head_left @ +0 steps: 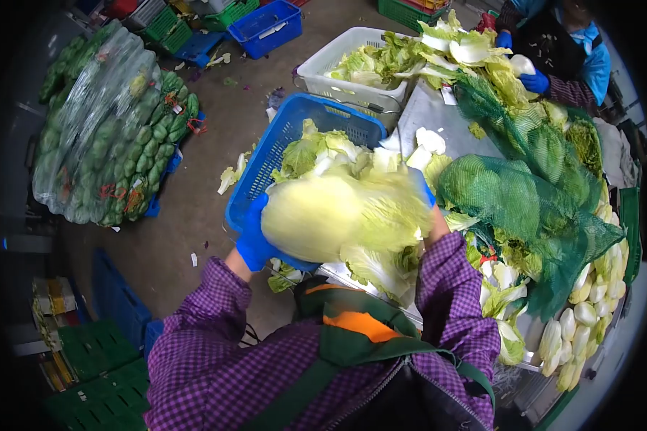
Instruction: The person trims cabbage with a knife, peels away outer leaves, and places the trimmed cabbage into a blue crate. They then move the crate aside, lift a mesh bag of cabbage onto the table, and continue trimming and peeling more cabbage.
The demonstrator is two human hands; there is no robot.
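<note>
My left hand (pixel 255 233), in a blue glove, grips the left side of a pale yellow napa cabbage (pixel 310 219), blurred by motion. My right hand (pixel 424 188), gloved in blue too, is at the edge of loosened outer cabbage leaves (pixel 389 208) on the right; its fingers are mostly hidden behind them. Beneath and beyond the cabbage stands a blue basket (pixel 266 169) holding loose cabbage leaves (pixel 327 152). More leaves (pixel 381 267) lie below my hands at the table's near edge.
Green mesh sacks (pixel 492 190) of cabbages lie on the metal table (pixel 428 118) to the right, beside trimmed cabbages (pixel 586 312). A white basket (pixel 352 86) of leaves stands beyond. A co-worker's gloved hand (pixel 534 81) is at the far right. Wrapped sacks (pixel 108 136) are stacked left.
</note>
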